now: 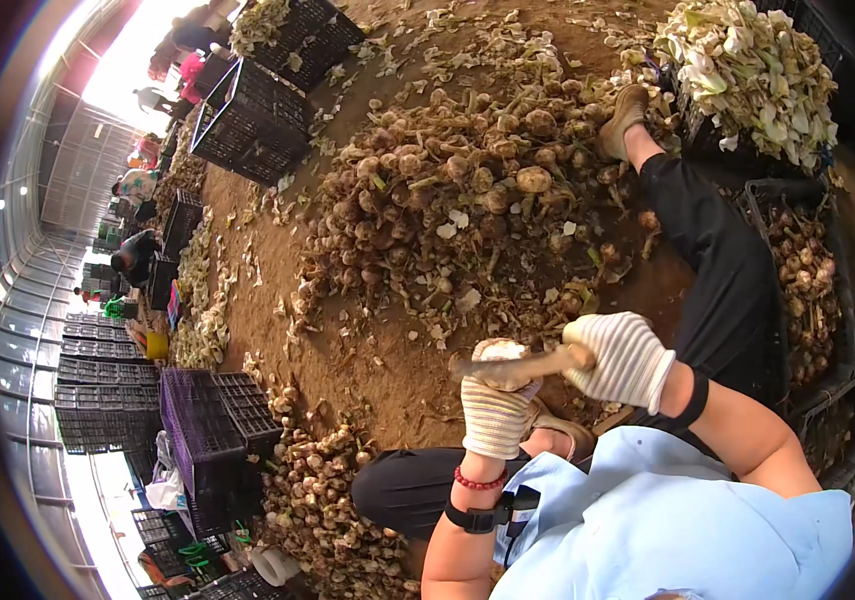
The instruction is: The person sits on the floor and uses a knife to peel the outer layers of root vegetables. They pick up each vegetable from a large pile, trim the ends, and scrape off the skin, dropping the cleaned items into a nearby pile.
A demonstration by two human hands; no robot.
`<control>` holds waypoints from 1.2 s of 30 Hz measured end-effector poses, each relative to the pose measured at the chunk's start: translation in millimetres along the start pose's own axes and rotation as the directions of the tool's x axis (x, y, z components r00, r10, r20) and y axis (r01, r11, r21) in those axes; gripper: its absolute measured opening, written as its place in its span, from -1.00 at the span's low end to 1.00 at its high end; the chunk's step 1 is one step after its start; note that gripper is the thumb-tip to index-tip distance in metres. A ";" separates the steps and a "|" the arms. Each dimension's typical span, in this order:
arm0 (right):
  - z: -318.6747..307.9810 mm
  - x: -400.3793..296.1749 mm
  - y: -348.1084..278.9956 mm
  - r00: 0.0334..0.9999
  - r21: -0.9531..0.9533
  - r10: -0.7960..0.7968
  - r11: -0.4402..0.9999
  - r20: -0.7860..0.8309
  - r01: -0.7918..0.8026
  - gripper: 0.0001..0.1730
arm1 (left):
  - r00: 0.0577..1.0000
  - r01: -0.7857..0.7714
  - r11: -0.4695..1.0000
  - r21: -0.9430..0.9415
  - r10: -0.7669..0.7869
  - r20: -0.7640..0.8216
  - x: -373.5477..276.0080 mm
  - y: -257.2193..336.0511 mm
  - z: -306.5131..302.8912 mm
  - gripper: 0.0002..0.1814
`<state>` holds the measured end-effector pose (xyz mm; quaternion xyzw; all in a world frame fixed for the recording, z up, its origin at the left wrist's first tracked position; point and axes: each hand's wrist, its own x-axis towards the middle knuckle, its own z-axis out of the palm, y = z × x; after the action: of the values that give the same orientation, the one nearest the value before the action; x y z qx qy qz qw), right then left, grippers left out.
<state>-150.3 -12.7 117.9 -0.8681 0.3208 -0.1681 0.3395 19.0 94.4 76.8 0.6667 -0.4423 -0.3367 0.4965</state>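
Striped knit work gloves cover both hands. My left hand grips a garlic bulb whose pale face is turned up. My right hand is closed around the handle end of a knife, its dirty blade slightly blurred. The blade lies across the bulb in front of my left fingers; whether it is cutting in, I cannot tell. Beyond my hands spreads a large heap of garlic bulbs with stems on the dirt floor. Below and left of my bent knee lies a pile of trimmed-looking garlic bulbs.
At right stand a crate of garlic and a crate heaped with pale peelings. Black plastic crates stand at upper left, with stacked crates at lower left. Several people work far left. My outstretched foot touches the heap's edge.
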 end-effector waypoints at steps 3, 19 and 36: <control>3.7 -0.2 -12.4 0.998 -0.039 -0.032 0.999 0.049 0.034 -0.82 | 0.999 -0.028 0.999 0.023 0.027 0.032 -13.6 -25.9 -4.1 -0.64; 12.9 18.6 12.9 0.947 -0.246 0.255 0.948 0.197 -0.204 -0.78 | 1.000 0.012 0.949 0.316 -0.007 -0.017 -11.7 -11.9 -14.8 -0.62; 23.5 8.3 126.9 0.676 0.712 0.685 0.330 0.272 -0.620 -0.80 | 0.946 0.320 0.945 0.068 -0.322 0.036 68.4 -57.9 14.5 -0.81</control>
<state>-188.3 -78.5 13.3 -0.4302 0.5520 -0.1686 0.6941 47.1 32.6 16.6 0.7368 -0.3495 -0.4145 0.4039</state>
